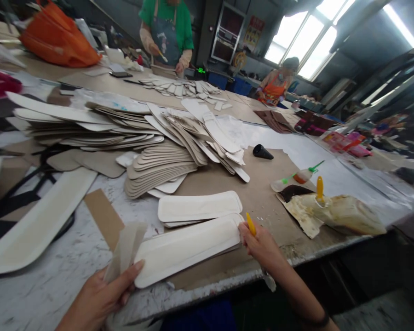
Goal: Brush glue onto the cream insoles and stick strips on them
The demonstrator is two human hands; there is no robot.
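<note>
My left hand (105, 292) is closed on a bunch of thin, translucent pale strips (127, 243). Its thumb touches the left end of a long white padded panel (189, 248) with rounded corners. My right hand (262, 243) wraps around a yellow-handled brush (250, 224), whose pale, smeared end shows below the wrist. The fingers of that hand also meet the panel's right end. Just behind lies a short stack of similar white panels (200, 206). A brown cardboard strip (104, 216) lies beyond my left hand.
Fanned piles of beige and white panels (162, 165) spread across the table's middle. At right are a glue-crusted plastic bottle (355, 214), another yellow handle (319, 188), a green-tipped bottle (303, 174) and a black cone (262, 151). Two people (169, 37) work beyond.
</note>
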